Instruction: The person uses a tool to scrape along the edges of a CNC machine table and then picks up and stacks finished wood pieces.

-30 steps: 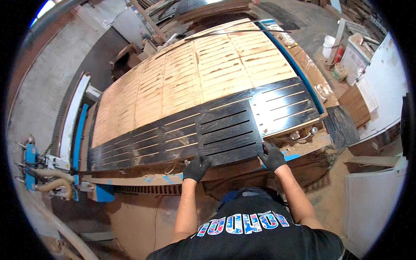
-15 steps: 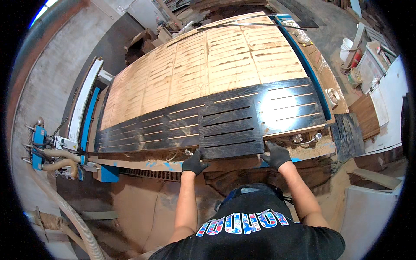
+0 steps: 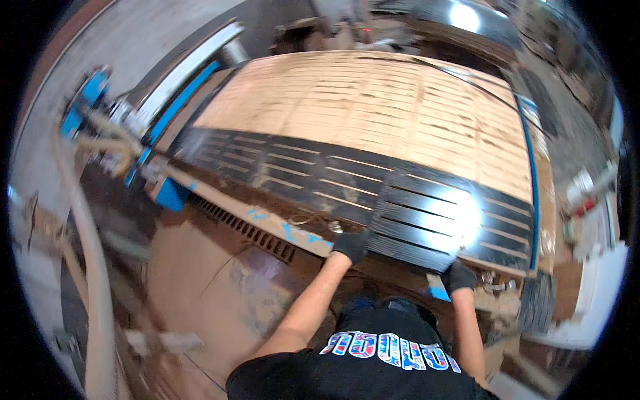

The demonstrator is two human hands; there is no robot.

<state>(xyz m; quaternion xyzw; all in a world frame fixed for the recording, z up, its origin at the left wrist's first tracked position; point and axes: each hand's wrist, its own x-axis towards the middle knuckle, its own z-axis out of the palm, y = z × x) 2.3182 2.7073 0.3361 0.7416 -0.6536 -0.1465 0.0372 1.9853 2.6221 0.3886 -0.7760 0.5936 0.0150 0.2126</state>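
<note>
A black slotted wooden panel lies tilted slightly out of line over the row of black slotted panels, its near end jutting past the bed's front edge. My left hand, in a black glove, is closed on the panel's near left side. At its near right corner is my right hand, gloved too and closed on the edge. The fingertips of both hands are partly hidden and blurred. Light glares off the panel's right part.
A pale, grooved machine bed stretches away beyond the black panels. Blue gantry parts and a motor unit stand at the left, with a thick ribbed hose running down. Long dark strips lie across the far right corner. A white bucket stands at right.
The view has turned and blurred. Both hands have moved right with the loose panel, which now lies over the panels further right instead of the middle ones.
</note>
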